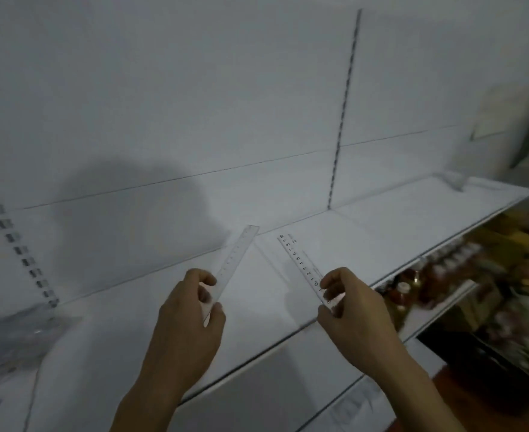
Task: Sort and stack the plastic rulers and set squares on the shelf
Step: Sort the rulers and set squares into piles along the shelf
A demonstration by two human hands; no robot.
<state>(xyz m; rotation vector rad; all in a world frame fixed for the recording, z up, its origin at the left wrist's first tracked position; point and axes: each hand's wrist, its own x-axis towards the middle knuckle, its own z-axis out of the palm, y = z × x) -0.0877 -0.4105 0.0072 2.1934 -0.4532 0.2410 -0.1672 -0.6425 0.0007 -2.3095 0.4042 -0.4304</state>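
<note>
My left hand (191,310) pinches the near end of a clear plastic ruler (238,254), which points up and away toward the shelf's back wall. My right hand (347,304) pinches the near end of a second clear ruler (297,260) with black numbers printed along it; it angles up to the left. Both rulers are held just above the white shelf (381,232). A blurred pile of clear plastic pieces (23,332) lies at the far left of the shelf.
The white back wall carries slotted metal uprights (341,126). A clear plastic item (453,179) sits at the shelf's far right end. Below and to the right, lower shelves hold bottles and packaged goods (428,275).
</note>
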